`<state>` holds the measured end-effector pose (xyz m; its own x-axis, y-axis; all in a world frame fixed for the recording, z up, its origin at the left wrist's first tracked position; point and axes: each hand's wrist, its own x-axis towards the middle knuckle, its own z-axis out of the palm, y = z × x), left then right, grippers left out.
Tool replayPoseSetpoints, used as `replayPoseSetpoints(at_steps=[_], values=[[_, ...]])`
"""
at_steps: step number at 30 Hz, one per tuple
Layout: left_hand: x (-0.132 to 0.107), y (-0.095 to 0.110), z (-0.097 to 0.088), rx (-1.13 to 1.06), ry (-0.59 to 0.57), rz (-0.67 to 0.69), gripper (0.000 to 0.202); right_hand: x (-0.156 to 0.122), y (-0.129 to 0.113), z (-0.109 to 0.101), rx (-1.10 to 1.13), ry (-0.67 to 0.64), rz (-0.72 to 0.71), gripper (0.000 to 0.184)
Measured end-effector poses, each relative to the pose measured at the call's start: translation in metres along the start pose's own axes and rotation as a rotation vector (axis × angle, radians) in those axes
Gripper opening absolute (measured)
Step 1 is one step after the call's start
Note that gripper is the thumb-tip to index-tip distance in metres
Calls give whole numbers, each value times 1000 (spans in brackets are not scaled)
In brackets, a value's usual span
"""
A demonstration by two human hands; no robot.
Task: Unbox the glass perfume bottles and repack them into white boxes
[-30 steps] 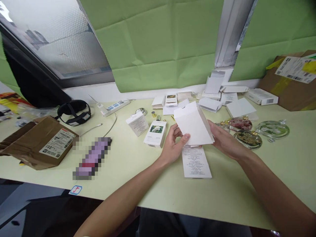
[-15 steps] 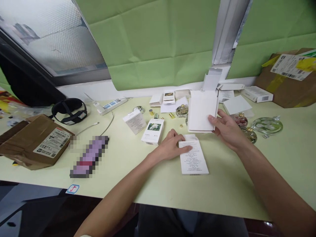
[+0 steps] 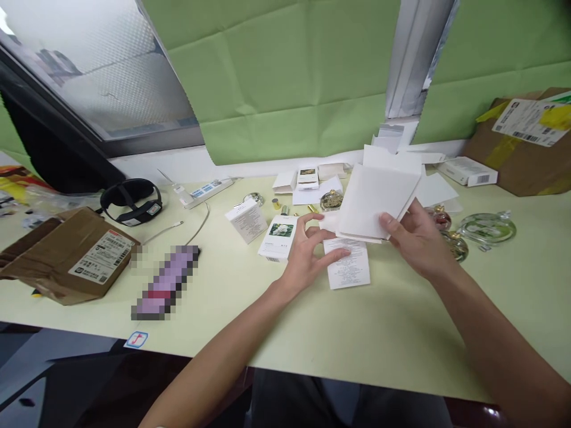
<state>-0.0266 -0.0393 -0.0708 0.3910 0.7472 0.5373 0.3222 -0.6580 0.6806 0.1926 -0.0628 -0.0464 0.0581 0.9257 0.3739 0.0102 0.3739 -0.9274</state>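
My right hand (image 3: 417,244) grips a plain white carton (image 3: 379,199), its thumb on the face and its fingers behind. The carton is tilted, with a flap sticking up at its top. My left hand (image 3: 307,252) is closed at the side of a white box covered in small print (image 3: 348,267), thumb over the printed face. The plain carton hides the printed box's upper part. Left of my left hand lies a white box with a white-flower picture (image 3: 277,238). Beyond the hands is a round glass perfume bottle (image 3: 331,201).
Several glass bottles, one a large clear one (image 3: 487,229), lie at right. A brown parcel (image 3: 517,148) stands behind them. At left are another cardboard box (image 3: 66,255), a black headset (image 3: 131,202), a power strip (image 3: 209,191) and a blurred-out phone-like object (image 3: 165,282).
The plain carton has tilted and moved slightly right, over the top of the printed box. My left hand has risen a little, with the printed box raised and tipped.
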Motion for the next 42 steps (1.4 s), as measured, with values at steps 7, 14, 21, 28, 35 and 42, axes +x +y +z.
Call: replayPoseSetpoints(at_steps=[7,14,21,28,35,42], values=[[0,-2,5,135,168,213,42,-10,-24,12,-182,185,-256,45],[-5,-1,14,-202,-42,7,58,-10,-12,13,-177,118,-259,38],[-5,-2,14,-402,-54,-123,49,-9,-3,7,-186,101,-228,32],[-3,-4,13,-480,-70,-139,46,-8,3,4,-222,102,-189,35],[-3,-8,13,-498,-60,-89,37,-7,2,5,-280,20,-135,39],[-1,-7,10,-457,-94,-77,41,-6,0,-2,-370,19,-104,29]])
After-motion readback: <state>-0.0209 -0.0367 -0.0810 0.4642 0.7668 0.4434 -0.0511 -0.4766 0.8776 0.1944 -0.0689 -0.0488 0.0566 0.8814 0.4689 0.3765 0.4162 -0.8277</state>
